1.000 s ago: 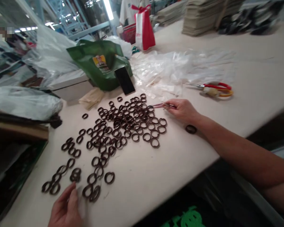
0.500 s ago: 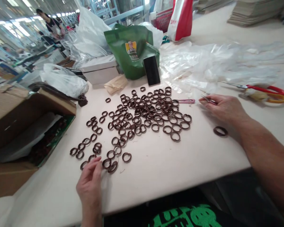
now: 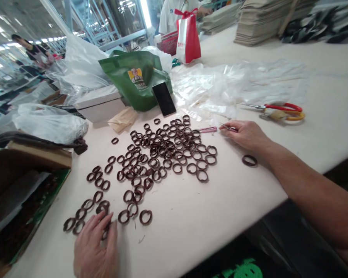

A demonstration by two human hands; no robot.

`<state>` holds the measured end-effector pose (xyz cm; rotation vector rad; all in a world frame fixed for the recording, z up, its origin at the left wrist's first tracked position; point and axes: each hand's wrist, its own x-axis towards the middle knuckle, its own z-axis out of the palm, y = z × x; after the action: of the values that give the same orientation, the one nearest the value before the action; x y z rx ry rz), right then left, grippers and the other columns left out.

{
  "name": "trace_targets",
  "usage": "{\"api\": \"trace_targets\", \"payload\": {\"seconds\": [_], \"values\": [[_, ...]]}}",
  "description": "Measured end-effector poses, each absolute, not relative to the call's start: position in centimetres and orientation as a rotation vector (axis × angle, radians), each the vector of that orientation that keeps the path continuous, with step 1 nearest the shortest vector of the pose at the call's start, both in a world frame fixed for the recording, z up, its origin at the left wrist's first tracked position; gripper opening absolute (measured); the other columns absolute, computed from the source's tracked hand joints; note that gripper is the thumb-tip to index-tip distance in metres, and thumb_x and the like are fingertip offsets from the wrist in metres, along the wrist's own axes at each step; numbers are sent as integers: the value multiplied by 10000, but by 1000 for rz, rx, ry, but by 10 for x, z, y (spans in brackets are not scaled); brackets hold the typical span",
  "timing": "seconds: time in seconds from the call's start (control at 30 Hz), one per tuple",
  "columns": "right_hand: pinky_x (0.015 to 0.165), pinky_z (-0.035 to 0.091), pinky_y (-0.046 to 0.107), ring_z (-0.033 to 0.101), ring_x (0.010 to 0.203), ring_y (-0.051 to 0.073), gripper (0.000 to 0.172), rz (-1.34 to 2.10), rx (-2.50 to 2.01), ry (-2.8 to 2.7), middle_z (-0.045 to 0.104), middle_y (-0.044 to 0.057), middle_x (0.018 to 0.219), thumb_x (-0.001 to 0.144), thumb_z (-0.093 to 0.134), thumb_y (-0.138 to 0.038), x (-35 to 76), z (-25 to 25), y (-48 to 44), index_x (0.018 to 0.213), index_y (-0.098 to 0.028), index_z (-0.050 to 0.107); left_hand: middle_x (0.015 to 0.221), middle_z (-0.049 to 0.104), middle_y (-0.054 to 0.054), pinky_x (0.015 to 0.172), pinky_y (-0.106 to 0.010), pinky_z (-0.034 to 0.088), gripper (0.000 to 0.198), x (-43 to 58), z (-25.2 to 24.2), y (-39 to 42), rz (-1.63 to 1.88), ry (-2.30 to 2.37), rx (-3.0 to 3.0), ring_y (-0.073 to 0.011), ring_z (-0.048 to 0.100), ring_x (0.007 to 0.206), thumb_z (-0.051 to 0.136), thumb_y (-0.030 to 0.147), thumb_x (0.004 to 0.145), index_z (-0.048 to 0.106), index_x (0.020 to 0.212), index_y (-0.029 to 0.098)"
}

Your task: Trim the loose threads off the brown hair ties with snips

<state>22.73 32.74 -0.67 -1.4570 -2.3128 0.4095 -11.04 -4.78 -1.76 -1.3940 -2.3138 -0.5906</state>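
Many dark brown rings (image 3: pixel 177 168) lie in a loose spread over the pale tabletop (image 3: pixel 174 224). At the lower left, my left hand (image 3: pixel 94 247) reaches over the rings, its thumb and fingers around a brown ring (image 3: pixel 104 234) that is partly hidden. Other rings touch or lie just beyond those fingertips. To the right of the spread, my right hand (image 3: pixel 243 133) is closed on a small pointed metal tool (image 3: pixel 229 127), whose tip points left. A larger brown ring (image 3: pixel 249 160) lies by itself near my right wrist.
An open cardboard box (image 3: pixel 40 154) stands at the left. A green pouch (image 3: pixel 142 85) with a phone (image 3: pixel 164 99) against it stands behind the rings. A pink-handled item (image 3: pixel 208 129), red-and-yellow-handled tools (image 3: pixel 284 110) and clear plastic bags (image 3: pixel 220 81) lie right of it.
The view has turned right and shifted. My left hand has moved left among the rings, and the tilted ring beside its thumb is gone from there. My right hand still grips the pointed tool.
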Motion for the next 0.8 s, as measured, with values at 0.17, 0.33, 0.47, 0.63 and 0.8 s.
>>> {"api": "trace_targets", "payload": {"seconds": [0.17, 0.33, 0.47, 0.63, 0.8], "values": [[633, 420, 282, 627, 715, 206, 359, 357, -1356, -2378, 737, 72, 885, 880, 505, -413, 228, -13, 329, 1026, -194, 750, 1191, 659, -101, 1033, -484, 445, 220, -96, -15, 26, -610, -2061, -1899, -300, 543, 1220, 620, 248, 881, 670, 1093, 224], [653, 435, 275, 647, 763, 205, 340, 380, -1319, -2386, 738, 66, 913, 885, 498, -384, 228, -13, 329, 1023, -194, 743, 1211, 648, -129, 1013, -507, 461, 170, -84, -20, 76, -478, -2000, -2017, -330, 521, 1226, 613, 260, 881, 713, 999, 189], [636, 428, 270, 647, 754, 201, 306, 307, -1264, -2429, 741, 59, 888, 881, 495, -344, 230, -10, 328, 997, -203, 741, 1092, 688, -116, 987, -514, 472, 160, -103, -20, 65, -394, -1992, -1974, -329, 553, 1174, 595, 301, 893, 710, 854, 197], [650, 431, 267, 659, 795, 200, 279, 269, -1174, -2446, 749, 46, 927, 867, 506, -291, 230, -8, 325, 1020, -217, 728, 991, 701, -120, 908, -536, 487, 279, -144, -13, 43, -352, -1968, -1929, -335, 611, 1026, 563, 407, 904, 647, 720, 214], [660, 439, 274, 665, 830, 208, 284, 259, -1124, -2465, 741, 44, 963, 901, 474, -299, 230, -7, 324, 1038, -220, 709, 1073, 688, -112, 977, -473, 478, 215, -118, 1, 103, -548, -1996, -1980, -289, 606, 1089, 595, 381, 897, 691, 952, 196]]}}
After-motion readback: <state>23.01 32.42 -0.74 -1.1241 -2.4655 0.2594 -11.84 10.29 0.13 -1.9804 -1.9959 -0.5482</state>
